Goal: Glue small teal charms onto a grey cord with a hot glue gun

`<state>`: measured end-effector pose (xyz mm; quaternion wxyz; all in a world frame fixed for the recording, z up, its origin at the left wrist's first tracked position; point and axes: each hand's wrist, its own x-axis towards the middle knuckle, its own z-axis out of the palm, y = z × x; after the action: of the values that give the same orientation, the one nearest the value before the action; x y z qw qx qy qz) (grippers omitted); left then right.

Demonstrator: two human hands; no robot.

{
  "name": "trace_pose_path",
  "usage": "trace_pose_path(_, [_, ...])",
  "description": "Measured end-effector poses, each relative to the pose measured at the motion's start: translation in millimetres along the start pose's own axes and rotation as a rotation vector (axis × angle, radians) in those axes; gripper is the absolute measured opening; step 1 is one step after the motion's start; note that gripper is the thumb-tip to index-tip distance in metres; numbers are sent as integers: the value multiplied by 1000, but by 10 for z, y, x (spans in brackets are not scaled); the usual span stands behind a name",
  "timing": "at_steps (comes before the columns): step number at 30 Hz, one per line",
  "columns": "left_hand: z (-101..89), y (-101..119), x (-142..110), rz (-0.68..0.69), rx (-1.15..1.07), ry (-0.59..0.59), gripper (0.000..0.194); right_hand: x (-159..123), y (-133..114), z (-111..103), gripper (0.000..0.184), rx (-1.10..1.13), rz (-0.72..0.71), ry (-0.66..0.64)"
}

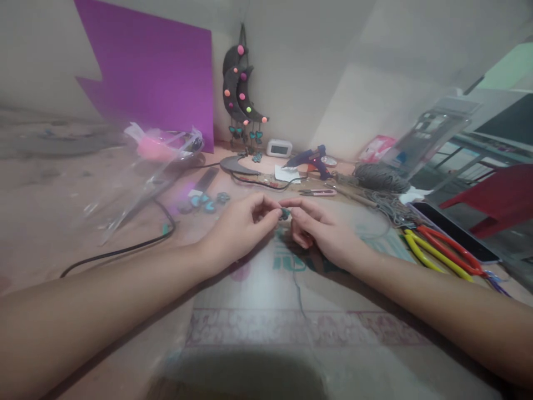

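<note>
From where I stand, the work looks partway to me: left of the small white digital clock [278,148], a dark grey double-crescent hanging [231,83] with coloured balls and teal butterfly dangles seems done, while a plain grey crescent [238,165] lies undecorated and several small blue-and-grey pieces [209,206] sit loose on the near-left side of it. The small dark-teal piece [285,214] lies between the two hands, straight out on the near side of the clock. The left hand [244,228] pinches it, thumb against curled fingers; the right hand [316,226], also nearly closed, meets it with thumb and forefinger, though I can't tell how firmly.
</note>
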<state>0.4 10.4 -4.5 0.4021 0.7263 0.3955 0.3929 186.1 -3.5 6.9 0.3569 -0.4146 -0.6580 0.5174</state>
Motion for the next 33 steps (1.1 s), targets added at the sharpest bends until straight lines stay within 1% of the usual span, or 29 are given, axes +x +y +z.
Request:
trace_pose_path(2, [3, 4, -4, 1, 18, 3, 17, -2, 9, 7, 29, 49, 24, 8])
trace_pose_path(6, [6, 0, -6, 7, 46, 13, 18, -3, 26, 20, 25, 140, 52, -21])
trace_pose_path(11, [4, -4, -8, 39, 82, 16, 18, 5, 44, 43, 23, 159, 53, -19])
trace_pose_path(15, [3, 0, -6, 39, 65, 11, 18, -2, 54, 57, 25, 169, 35, -11])
trace_pose_path(19, [0, -2, 2, 4, 9, 13, 17, -14, 30, 59, 28, 107, 11, 18])
trace_pose_path(22, [-4, -1, 1, 2, 26, 7, 17, -8, 17, 58, 31, 33, 0, 36])
trace_pose_path(26, [-8, 7, -5, 8, 41, 2, 17, 2, 28, 51, 31, 18, -9, 38])
trace_pose_path(31, [-6, 19, -5, 5, 29, 31, 17, -33, -14, 51, 25, -21, -83, 125])
trace_pose_path(33, [-4, 19, -6, 2, 22, 29, 17, -48, -41, 57, 27, -30, -84, 145])
